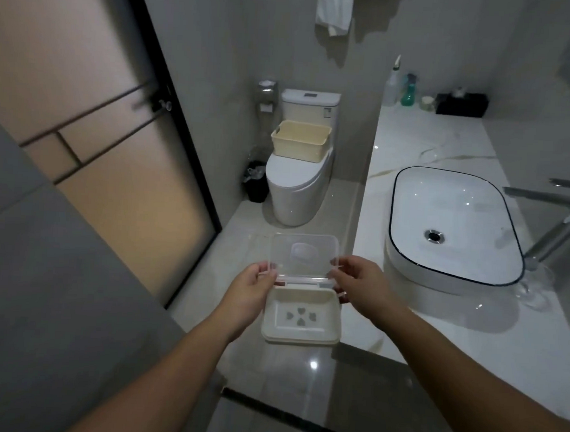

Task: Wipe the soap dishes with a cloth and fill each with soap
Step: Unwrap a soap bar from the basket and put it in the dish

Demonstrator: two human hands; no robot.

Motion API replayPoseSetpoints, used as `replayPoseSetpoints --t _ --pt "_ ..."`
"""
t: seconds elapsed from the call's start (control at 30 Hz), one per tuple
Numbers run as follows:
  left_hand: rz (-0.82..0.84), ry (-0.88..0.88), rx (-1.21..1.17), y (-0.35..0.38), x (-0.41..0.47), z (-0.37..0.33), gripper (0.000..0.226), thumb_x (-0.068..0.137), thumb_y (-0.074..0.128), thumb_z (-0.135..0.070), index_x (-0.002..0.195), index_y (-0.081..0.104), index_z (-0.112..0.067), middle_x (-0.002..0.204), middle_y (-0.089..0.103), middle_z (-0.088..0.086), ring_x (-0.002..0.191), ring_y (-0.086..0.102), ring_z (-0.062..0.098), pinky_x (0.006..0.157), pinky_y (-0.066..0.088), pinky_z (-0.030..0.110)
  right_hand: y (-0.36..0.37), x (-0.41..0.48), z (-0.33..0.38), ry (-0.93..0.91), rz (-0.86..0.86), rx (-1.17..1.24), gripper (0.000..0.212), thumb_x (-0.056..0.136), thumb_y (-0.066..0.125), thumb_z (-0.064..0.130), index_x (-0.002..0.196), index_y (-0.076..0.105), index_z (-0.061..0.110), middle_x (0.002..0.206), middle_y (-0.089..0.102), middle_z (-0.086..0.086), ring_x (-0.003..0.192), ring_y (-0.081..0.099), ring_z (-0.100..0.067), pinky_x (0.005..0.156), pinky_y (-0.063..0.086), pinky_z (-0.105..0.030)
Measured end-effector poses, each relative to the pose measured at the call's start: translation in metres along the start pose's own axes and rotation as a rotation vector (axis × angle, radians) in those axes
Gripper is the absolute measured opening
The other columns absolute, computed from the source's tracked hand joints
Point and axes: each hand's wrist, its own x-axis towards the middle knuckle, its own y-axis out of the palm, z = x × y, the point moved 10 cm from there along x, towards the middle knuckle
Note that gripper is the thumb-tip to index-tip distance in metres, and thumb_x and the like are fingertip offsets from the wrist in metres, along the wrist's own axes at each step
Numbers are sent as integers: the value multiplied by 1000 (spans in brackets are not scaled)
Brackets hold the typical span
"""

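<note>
The dish [301, 317] hangs in the air at 6 o'clock of centre, its clear lid [304, 259] swung up at its 12; the left hand [257, 285] is at its 9, fingers [267, 270] pinching the lid's edge; the right hand [361, 282] is at its 3, fingers [338, 268] clamped on the other edge; glossy floor [267, 396] lies beneath; the marble desk [429, 141] runs at 3, bearing a basin [455, 224] and tap [560, 223]; at 12 a toilet [295, 190] carries a basket [300, 140]; a bin [257, 184] stands at its 9; bottles [391, 86] and a black box [461, 104] stand at 1; a frosted door [100, 123] fills 9.
</note>
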Motion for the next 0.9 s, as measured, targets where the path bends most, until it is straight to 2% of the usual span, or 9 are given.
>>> replayPoseSetpoints --t 0.1,0.2,0.27,0.37,0.43,0.53,0.67,0.8,0.9 --pt "-4 -3 -14 -14 34 -4 16 100 46 -21 106 60 -22 96 70 3 82 66 12 76 52 31 11 40 13 -11 26 -27 23 94 54 14 117 58 12 95 65 -6 77 66 -18 60 54 -21" --pt "-11 -14 -28 -29 82 -9 16 100 46 -20 106 60 -22 94 71 4 80 66 12 75 53 27 19 88 22 -14 5 -32 25 94 55 13 118 59 9 94 65 -7 73 64 -16 57 51 -22" --pt "-18 -2 -3 -40 118 -17 16 100 46 -20 102 61 -22 90 71 1 78 66 10 73 53 26 25 122 29 -19 -20 -40 25 94 54 14 119 59 10 95 65 -6 77 65 -18 61 54 -25" --pt "-18 36 66 -54 176 -36 22 99 46 -21 84 61 -29 83 70 -4 74 64 10 74 52 28 32 174 36 0 -62 -16 27 95 53 15 121 57 11 96 66 -6 84 66 -23 73 58 -34" --pt "-25 79 114 -63 212 -51 25 99 46 -19 82 61 -29 81 69 -6 73 62 5 69 50 18 35 206 41 10 -87 -6 28 95 53 15 122 57 10 97 66 -6 85 67 -22 74 58 -34" --pt "-31 124 183 -71 264 -69 18 99 46 -18 94 62 -23 80 66 -8 74 60 0 60 44 4 35 251 46 14 -128 4 28 95 53 16 122 57 11 97 66 -4 83 67 -18 70 57 -31" --pt "-4 130 223 -68 314 -78 18 99 45 -17 97 61 -24 81 64 -9 75 59 1 66 45 12 28 300 49 22 -174 -31 27 95 53 18 122 58 14 96 67 -2 80 67 -15 64 55 -25" --pt "15 91 232 -64 369 -80 21 99 46 -17 89 62 -27 81 67 -6 79 64 11 74 50 25 18 355 50 26 -179 -31 26 94 54 15 120 59 12 96 67 -4 81 67 -20 69 58 -33" --pt "7 69 223 -61 420 -87 19 99 46 -16 99 64 -22 84 69 -2 78 65 12 74 51 27 12 407 53 21 -163 -40 23 94 54 16 117 60 14 95 68 -4 80 67 -21 74 59 -38"
